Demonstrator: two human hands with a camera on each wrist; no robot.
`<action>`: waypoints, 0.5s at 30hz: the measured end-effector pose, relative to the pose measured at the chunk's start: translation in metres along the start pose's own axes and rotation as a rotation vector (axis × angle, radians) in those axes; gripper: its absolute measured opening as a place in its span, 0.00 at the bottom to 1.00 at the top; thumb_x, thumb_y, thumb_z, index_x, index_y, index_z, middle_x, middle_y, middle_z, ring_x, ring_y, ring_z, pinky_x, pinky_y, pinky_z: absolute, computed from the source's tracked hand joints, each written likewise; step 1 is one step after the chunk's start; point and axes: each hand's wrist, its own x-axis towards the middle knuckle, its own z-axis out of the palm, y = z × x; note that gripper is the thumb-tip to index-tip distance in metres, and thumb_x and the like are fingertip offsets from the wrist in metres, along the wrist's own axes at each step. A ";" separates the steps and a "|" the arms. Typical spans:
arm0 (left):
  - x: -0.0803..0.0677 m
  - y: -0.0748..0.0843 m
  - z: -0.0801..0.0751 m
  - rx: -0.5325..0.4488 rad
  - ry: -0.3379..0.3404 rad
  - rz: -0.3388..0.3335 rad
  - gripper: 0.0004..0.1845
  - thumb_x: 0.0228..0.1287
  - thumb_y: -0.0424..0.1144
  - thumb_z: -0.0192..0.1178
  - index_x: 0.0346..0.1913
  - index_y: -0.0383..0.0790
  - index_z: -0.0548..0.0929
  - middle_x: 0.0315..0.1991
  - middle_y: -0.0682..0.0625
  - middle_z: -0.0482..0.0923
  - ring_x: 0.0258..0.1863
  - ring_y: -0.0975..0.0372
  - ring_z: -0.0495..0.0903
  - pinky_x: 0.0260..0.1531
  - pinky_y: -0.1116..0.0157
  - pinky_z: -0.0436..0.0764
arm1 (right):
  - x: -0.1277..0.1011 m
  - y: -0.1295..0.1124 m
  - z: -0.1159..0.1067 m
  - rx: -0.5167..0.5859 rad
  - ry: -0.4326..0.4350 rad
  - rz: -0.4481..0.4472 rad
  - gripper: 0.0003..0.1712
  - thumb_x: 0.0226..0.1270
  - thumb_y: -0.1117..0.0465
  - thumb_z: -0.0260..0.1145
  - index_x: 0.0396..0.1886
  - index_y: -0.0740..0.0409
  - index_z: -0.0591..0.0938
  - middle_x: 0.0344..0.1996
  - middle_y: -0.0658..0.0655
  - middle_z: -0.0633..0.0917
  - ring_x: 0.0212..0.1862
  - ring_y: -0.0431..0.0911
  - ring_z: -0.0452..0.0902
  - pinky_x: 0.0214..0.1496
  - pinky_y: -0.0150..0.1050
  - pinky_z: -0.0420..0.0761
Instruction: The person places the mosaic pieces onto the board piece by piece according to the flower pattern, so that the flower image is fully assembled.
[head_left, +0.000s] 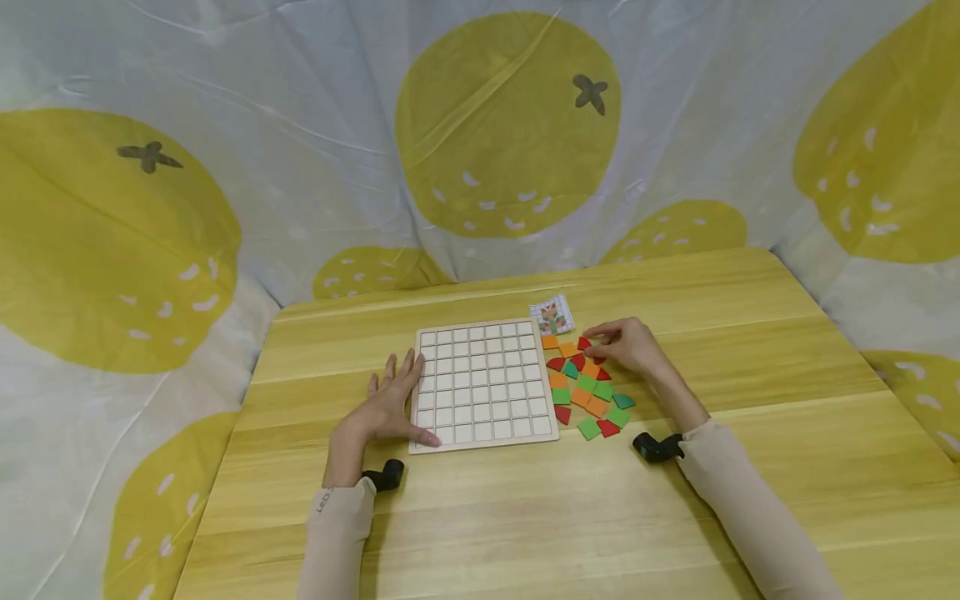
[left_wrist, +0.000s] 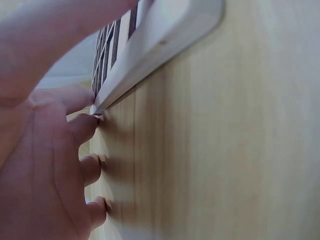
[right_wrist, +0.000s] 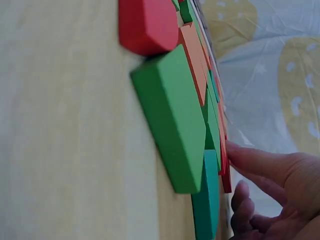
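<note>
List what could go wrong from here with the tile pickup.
1. The coloured tiles lie packed and overlapping, so the right hand reaching in at the far end may nudge neighbours or lift two at once.
2. The left hand only rests flat against the grid board edge; a push could slide the board on the smooth table.

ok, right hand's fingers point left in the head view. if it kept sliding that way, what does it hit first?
Probably the red tile at the fingertips of the right hand, then the orange tiles beside it; actual contact is hard to judge.
</note>
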 end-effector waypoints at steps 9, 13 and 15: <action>-0.002 0.002 0.000 0.003 -0.008 -0.010 0.78 0.42 0.56 0.84 0.84 0.37 0.37 0.85 0.38 0.25 0.82 0.39 0.20 0.76 0.31 0.27 | 0.003 0.001 -0.006 -0.008 -0.047 0.008 0.16 0.69 0.64 0.72 0.55 0.64 0.88 0.14 0.51 0.72 0.21 0.41 0.67 0.25 0.33 0.60; -0.001 0.002 0.001 0.008 -0.012 -0.015 0.78 0.42 0.57 0.84 0.84 0.37 0.36 0.85 0.38 0.24 0.82 0.39 0.20 0.76 0.30 0.27 | 0.003 0.002 -0.007 0.034 -0.039 0.064 0.19 0.66 0.61 0.75 0.55 0.62 0.89 0.12 0.48 0.72 0.19 0.41 0.58 0.25 0.33 0.58; -0.001 0.001 0.001 0.006 -0.014 -0.018 0.78 0.42 0.57 0.84 0.84 0.37 0.36 0.85 0.38 0.24 0.82 0.39 0.20 0.76 0.31 0.27 | 0.003 0.002 -0.006 0.068 -0.033 0.085 0.21 0.64 0.59 0.77 0.54 0.62 0.89 0.12 0.48 0.77 0.17 0.40 0.62 0.25 0.34 0.58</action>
